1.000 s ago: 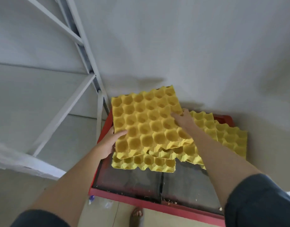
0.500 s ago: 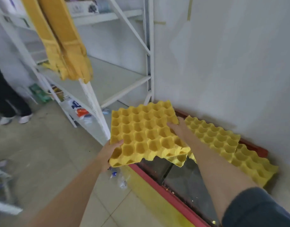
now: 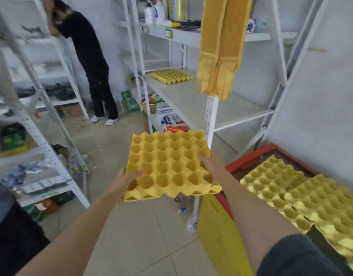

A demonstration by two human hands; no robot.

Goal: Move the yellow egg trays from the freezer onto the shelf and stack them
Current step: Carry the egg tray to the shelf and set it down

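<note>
**Egg tray in transit, freezer to shelf**

Left hand (image 3: 125, 181) grips the near-left corner of the yellow egg tray (image 3: 171, 166); right hand (image 3: 208, 163) grips its right edge. Tray is airborne over the floor, cups up, roughly square, no clear long axis. Judged light, stiff, crushable: hold opposite edges. One tray (image 3: 171, 76) sits on the shelf (image 3: 191, 100); others (image 3: 291, 190) lie on the freezer (image 3: 249, 156).

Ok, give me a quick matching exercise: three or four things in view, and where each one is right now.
Things:
1. carried tray
2. tray stack
3. loose trays
4. yellow cloth

Places:
A. on the freezer
B. hanging at the shelf post
C. between left hand and right hand
D. on the shelf board

Pairs: 1-C, 2-D, 3-A, 4-B
</note>
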